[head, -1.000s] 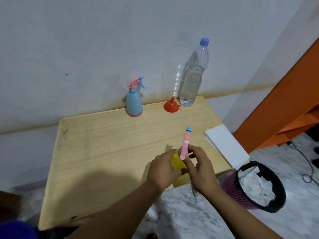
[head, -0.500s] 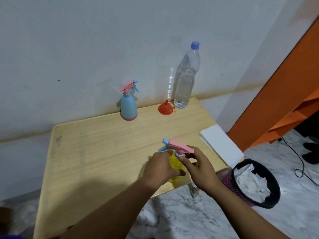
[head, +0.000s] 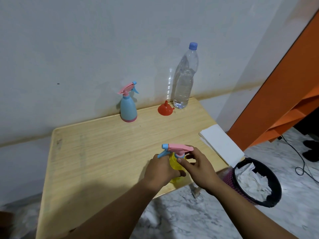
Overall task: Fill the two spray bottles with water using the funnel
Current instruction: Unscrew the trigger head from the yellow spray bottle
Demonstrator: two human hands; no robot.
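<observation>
Both hands meet at the yellow spray bottle (head: 174, 165), which stands near the front edge of the wooden table (head: 96, 152). Left hand (head: 160, 169) wraps its body; right hand (head: 196, 167) has fingers curled round the neck under the pink trigger head (head: 178, 148). Farther back, by the wall, stand the blue spray bottle (head: 128, 107), the red funnel (head: 165, 109) lying mouth-down, and the capped water bottle (head: 185, 78) just beside it.

Left hand (head: 161, 168) gripping yellow spray bottle (head: 176, 165), right hand (head: 198, 167) at its pink nozzle (head: 179, 147), wooden table (head: 96, 152)
</observation>
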